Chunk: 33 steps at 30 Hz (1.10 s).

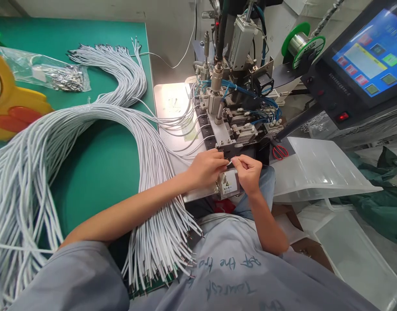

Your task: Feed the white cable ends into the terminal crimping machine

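My left hand (209, 167) is closed on a white cable (230, 163) at the front edge of the machine (222, 129). Fingertips of my right hand (248, 172) pinch the same cable, close beside the left fingers. Just below both hands is a small box with a white label (229, 182). A large bundle of white cables (156, 172) curves over the green mat (98, 164) and passes under my left forearm. Several single cables run from the bundle side to the machine's left side, over a lit metal plate (172, 101).
A plastic bag of metal parts (67, 77) and a yellow object (11, 99) lie at the left. Towards the right are a solder wire spool (298, 44), a touch screen (373, 56), red scissors (280, 152), a translucent tray (328, 168) and a clear bin (357, 255).
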Each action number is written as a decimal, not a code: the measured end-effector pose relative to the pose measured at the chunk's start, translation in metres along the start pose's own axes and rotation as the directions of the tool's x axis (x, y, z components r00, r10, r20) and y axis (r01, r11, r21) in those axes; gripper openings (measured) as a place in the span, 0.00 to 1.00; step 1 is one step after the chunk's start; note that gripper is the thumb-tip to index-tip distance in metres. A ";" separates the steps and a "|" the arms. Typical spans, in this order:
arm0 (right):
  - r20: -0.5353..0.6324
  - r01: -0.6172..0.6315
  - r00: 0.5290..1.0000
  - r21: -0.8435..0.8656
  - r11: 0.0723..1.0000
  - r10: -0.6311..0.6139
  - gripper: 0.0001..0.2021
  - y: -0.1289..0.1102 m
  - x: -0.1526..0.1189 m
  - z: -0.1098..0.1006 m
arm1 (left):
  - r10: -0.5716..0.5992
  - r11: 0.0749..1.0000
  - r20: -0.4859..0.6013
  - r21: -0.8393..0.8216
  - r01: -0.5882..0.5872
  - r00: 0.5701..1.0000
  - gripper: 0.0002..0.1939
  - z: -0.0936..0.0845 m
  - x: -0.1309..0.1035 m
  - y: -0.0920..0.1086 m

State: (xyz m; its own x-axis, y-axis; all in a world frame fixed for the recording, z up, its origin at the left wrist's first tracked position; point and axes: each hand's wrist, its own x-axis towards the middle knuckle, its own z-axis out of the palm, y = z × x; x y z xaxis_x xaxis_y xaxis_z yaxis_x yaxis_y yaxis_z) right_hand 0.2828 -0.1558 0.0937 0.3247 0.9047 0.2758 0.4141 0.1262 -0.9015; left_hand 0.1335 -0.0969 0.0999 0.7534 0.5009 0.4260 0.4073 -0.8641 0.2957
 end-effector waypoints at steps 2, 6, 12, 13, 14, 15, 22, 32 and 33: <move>-0.027 -0.042 0.999 0.037 0.998 0.043 0.13 0.006 -0.001 0.005 | -0.043 0.998 0.068 -0.033 0.045 0.997 0.11 0.001 0.000 0.003; 0.082 -0.141 0.987 0.053 0.989 0.136 0.12 0.026 0.007 0.001 | -0.133 0.990 0.272 0.091 0.112 0.953 0.11 -0.002 0.002 0.004; 0.224 -0.328 0.929 0.125 0.937 0.295 0.10 0.051 0.020 0.001 | -0.185 0.975 0.413 0.194 0.112 0.892 0.12 -0.003 0.006 0.000; 0.221 -0.336 0.928 0.144 0.931 0.300 0.09 0.052 0.021 0.003 | -0.179 0.974 0.416 0.202 0.101 0.891 0.12 -0.003 0.006 0.000; 0.215 -0.341 0.928 0.160 0.926 0.305 0.09 0.052 0.021 0.004 | -0.172 0.974 0.417 0.208 0.090 0.892 0.12 -0.003 0.006 0.000; 0.211 -0.348 0.927 0.171 0.922 0.311 0.09 0.051 0.020 0.006 | -0.160 0.975 0.419 0.210 0.077 0.894 0.12 -0.003 0.006 0.001; 0.272 -0.396 0.899 0.171 0.902 0.343 0.09 0.051 0.024 0.004 | -0.082 0.982 0.416 0.189 0.002 0.906 0.15 -0.007 0.006 0.002; 0.335 -0.456 0.860 0.166 0.875 0.385 0.09 0.052 0.030 0.002 | -0.055 0.964 0.465 0.257 -0.075 0.884 0.16 -0.008 0.008 0.004; 0.334 -0.471 0.854 0.169 0.866 0.399 0.09 0.052 0.029 0.003 | -0.054 0.962 0.471 0.260 -0.081 0.880 0.16 -0.009 0.008 0.005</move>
State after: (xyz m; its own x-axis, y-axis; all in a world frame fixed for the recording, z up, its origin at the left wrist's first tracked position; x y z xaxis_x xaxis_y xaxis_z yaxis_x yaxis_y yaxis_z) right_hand 0.3116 -0.1217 0.0542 0.1588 0.9589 -0.2353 0.0619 -0.2476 -0.9669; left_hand 0.1372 -0.0964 0.1123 0.8848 0.4640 -0.0436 0.4653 -0.8847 0.0277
